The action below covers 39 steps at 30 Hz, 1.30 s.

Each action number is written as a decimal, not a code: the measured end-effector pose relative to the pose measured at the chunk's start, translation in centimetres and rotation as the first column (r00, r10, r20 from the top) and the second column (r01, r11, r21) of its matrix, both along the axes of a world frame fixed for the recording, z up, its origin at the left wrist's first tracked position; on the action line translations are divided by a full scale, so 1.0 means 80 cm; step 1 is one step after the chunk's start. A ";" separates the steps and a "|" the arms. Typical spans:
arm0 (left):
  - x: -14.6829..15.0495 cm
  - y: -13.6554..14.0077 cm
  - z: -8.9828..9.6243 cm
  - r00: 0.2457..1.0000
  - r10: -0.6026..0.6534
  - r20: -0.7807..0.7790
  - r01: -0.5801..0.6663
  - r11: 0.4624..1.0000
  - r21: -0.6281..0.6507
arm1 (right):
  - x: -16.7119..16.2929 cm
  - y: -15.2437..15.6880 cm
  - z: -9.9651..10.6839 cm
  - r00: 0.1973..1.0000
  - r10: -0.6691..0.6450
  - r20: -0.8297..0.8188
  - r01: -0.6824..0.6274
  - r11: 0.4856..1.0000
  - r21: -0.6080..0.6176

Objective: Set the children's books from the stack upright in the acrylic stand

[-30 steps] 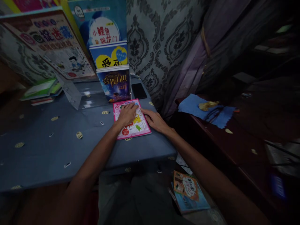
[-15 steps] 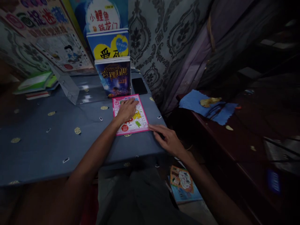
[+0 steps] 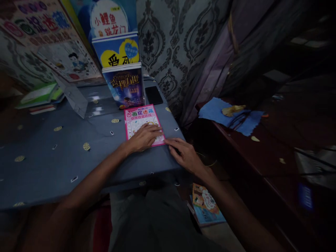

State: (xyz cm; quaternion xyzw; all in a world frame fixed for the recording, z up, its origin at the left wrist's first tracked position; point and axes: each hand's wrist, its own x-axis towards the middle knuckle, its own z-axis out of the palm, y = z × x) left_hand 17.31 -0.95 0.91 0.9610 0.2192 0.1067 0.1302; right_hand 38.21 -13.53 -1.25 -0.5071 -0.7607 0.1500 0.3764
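Observation:
A pink-bordered book (image 3: 139, 113) with colourful Chinese lettering lies closed and flat on the tablecloth, cover up. Across the lower part of its cover rests my left hand (image 3: 145, 137), open and palm down, covering most of the picture there. My right hand (image 3: 185, 154) is at the book's lower right corner. Its fingers are stretched out, the fingertips touch the corner, and the thumb is apart from them below.
Behind the book, a clear stand holds upright books (image 3: 124, 85), with a dark phone (image 3: 153, 95) beside it. A large picture book (image 3: 60, 38) leans at the left, near stacked books (image 3: 39, 98). To the right, a blue cloth (image 3: 215, 113) bears a yellowish peel. Books (image 3: 207, 204) lie below the table.
My left hand has slid down the cover towards me, uncovering the title lettering. My right hand stays at the lower right corner. The view has shifted slightly.

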 end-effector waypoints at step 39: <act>-0.162 -0.105 -0.020 0.969 0.106 0.221 -0.159 0.958 0.238 | -0.117 -0.013 0.000 0.951 0.190 0.245 -0.217 0.972 0.087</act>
